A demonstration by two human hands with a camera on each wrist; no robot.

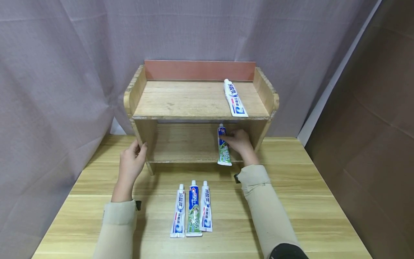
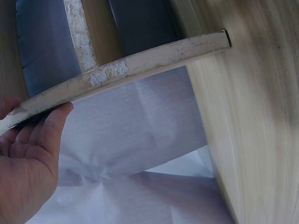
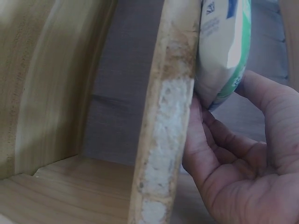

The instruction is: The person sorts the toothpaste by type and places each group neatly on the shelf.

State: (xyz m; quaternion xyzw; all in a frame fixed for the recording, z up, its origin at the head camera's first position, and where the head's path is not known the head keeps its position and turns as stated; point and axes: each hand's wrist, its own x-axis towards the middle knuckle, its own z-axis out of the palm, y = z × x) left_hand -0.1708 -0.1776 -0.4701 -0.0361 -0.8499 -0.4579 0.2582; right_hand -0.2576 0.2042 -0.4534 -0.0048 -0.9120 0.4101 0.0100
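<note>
A small wooden shelf [image 1: 181, 144] with two boards stands on the table. My left hand [image 1: 132, 162] grips the edge of its left side panel [image 2: 154, 60], thumb on one face and fingers on the other. On the lower board, toward the right, my right hand [image 1: 240, 142] pinches a blue and green toothpaste tube [image 1: 224, 153] that lies cap to the back. The right wrist view shows this tube's pale underside against the board's chipped front edge [image 3: 163, 135]. A white and blue toothpaste tube [image 1: 235, 99] lies on the upper board at the right.
In front of the shelf, three tubes lie side by side on the table: a white tube [image 1: 178, 214], a blue and green tube [image 1: 193, 210] and another white tube [image 1: 206, 208]. A grey curtain [image 1: 194, 32] hangs behind; a brown panel [image 1: 365, 126] stands at the right.
</note>
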